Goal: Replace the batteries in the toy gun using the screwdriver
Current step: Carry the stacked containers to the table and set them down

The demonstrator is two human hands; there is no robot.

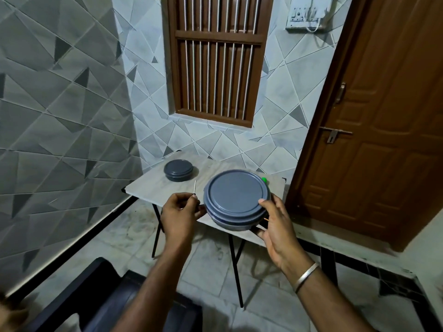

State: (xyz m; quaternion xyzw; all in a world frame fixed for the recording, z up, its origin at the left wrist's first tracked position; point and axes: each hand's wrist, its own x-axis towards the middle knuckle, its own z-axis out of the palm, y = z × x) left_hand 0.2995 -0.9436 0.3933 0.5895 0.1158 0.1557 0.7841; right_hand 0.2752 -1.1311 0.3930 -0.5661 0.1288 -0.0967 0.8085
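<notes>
- Since no toy gun shows as such anywhere, the task looks barely begun: no cover off, no batteries out, nothing unscrewed as far as the view tells.
- Left hand (182, 210) is closed around a thin screwdriver (195, 186); only the slim metal shaft sticks up past the fingers, handle hidden in the grip.
- Right hand (272, 220) is clamped on the right edge of a large round grey lidded container (236, 198), thumb on the lid rim, fingers under the base.
- Left fingers also touch the container's left side, so both hands flank it.
- Container sits at or just above the near edge of the tabletop (153, 186); cannot tell if it is lifted or resting.
- A small bright green bit (264, 179) peeks from behind the container's far right edge, possibly part of the toy, too little shown to say.
- A thin orange sliver (266, 219) shows by the right palm; unidentifiable.
- Smaller grey lidded container (178, 170) stands well apart, at the far left of the tabletop.
- Left to do, by judgement: get the toy out or in reach, unscrew the cover, swap batteries, close again.
</notes>
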